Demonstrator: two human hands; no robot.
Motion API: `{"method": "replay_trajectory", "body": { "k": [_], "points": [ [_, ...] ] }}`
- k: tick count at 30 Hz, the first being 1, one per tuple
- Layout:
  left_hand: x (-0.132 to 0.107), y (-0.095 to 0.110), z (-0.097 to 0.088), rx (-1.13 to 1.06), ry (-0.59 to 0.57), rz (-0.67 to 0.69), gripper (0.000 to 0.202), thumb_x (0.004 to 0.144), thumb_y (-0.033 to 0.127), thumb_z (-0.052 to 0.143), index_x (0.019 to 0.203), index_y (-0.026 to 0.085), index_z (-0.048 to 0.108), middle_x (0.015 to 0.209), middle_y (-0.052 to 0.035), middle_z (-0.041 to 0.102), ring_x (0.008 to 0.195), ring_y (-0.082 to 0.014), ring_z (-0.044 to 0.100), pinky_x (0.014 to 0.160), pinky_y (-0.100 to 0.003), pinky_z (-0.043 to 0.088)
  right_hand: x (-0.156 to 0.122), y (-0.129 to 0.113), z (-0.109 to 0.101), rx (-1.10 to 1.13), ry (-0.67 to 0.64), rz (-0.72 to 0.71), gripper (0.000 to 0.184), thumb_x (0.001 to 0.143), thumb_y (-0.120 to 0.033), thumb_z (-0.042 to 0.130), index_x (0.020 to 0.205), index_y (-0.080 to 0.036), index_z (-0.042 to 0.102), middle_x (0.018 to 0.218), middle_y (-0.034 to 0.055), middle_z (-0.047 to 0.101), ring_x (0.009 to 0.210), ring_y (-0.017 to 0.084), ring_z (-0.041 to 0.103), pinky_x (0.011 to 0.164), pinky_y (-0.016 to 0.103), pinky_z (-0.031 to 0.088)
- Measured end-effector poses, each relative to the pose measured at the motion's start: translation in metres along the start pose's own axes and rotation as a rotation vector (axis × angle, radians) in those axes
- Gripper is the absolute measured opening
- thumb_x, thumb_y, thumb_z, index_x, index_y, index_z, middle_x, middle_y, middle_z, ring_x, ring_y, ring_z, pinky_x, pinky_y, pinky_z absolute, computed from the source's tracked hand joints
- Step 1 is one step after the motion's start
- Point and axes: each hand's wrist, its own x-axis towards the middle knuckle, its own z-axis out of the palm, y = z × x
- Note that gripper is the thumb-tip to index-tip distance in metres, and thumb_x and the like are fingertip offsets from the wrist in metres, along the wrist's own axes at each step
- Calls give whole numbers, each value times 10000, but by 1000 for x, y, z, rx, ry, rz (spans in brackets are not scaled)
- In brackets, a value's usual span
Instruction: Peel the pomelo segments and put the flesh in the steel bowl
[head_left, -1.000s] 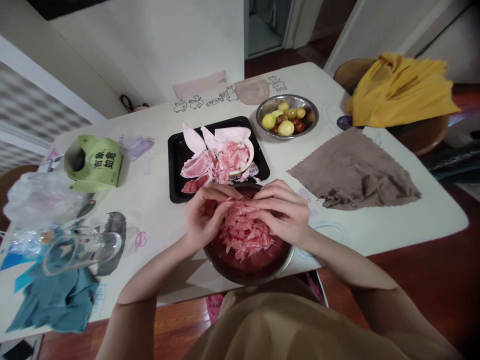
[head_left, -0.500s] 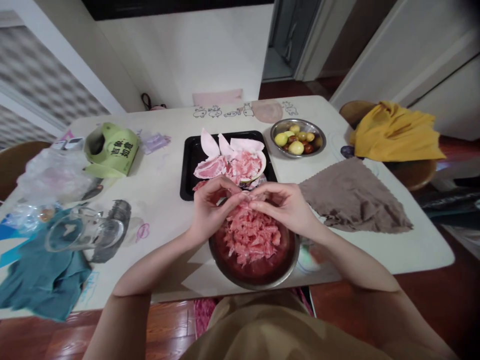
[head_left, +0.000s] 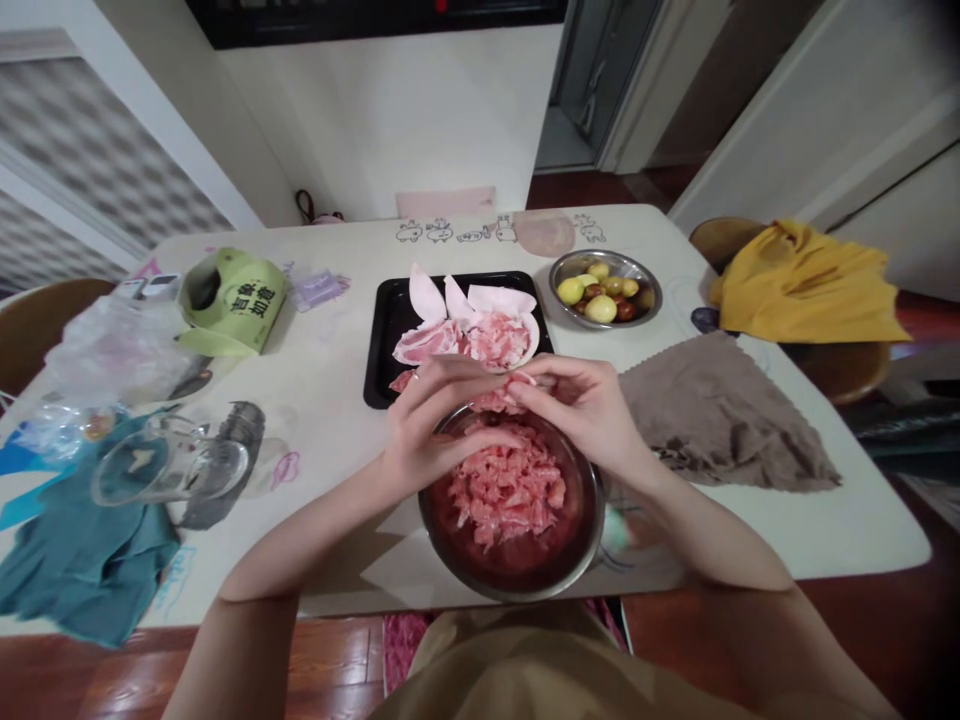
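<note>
In the head view a metal bowl (head_left: 442,560) of torn pink pomelo flesh (head_left: 506,490) stands at the table's near edge. Over its far rim my right hand (head_left: 589,410) pinches a piece of pomelo (head_left: 501,398) between thumb and fingers. My left hand (head_left: 435,415) is open: its fingers stretch to that piece and the thumb lies apart, lower, above the flesh in the bowl. Just beyond is a black tray (head_left: 381,340) with pomelo segments (head_left: 426,343), more pink flesh in a piece of peel, and pale peel wedges (head_left: 426,295); my hands hide its near edge.
Behind right sits a metal bowl (head_left: 651,310) of small yellow and brown fruits. A brown cloth (head_left: 731,420) lies on the right. On the left are a glass pitcher (head_left: 172,462), a teal cloth (head_left: 90,560), a green paper bag (head_left: 236,305) and clear plastic bags (head_left: 112,345).
My left thumb has come away from the pomelo piece and dropped lower, the left fingers straightening. My right hand keeps its pinch. The view has shifted slightly.
</note>
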Motion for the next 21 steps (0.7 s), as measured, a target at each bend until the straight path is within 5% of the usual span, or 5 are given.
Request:
{"method": "replay_trajectory", "body": {
  "k": [7, 15, 21],
  "points": [
    [-6, -2, 0, 195, 4, 167, 436, 834, 162, 821, 1240, 275, 709, 1083, -28, 792, 1021, -230, 736, 857, -399, 634, -6, -3, 0, 42, -29, -23, 145, 891, -278, 754, 1002, -185, 746, 840, 17, 773, 716, 120, 726, 697, 240, 622],
    [-3, 0, -3, 45, 38, 112, 317, 877, 153, 779, 1178, 236, 725, 1002, -32, 791, 942, -198, 755, 876, -396, 644, -7, -19, -3, -235, -93, -325, 223, 883, -245, 776, 1105, -228, 775, 1015, 52, 790, 916, 159, 743, 850, 303, 621],
    [-3, 1, 1, -86, 85, 14, 269, 851, 174, 808, 1104, 237, 743, 972, -38, 791, 890, -196, 763, 828, -370, 643, -8, -25, -5, -322, -54, -449, 135, 896, -189, 745, 1011, -235, 797, 909, 34, 804, 816, 155, 757, 757, 284, 637]
  ]
}}
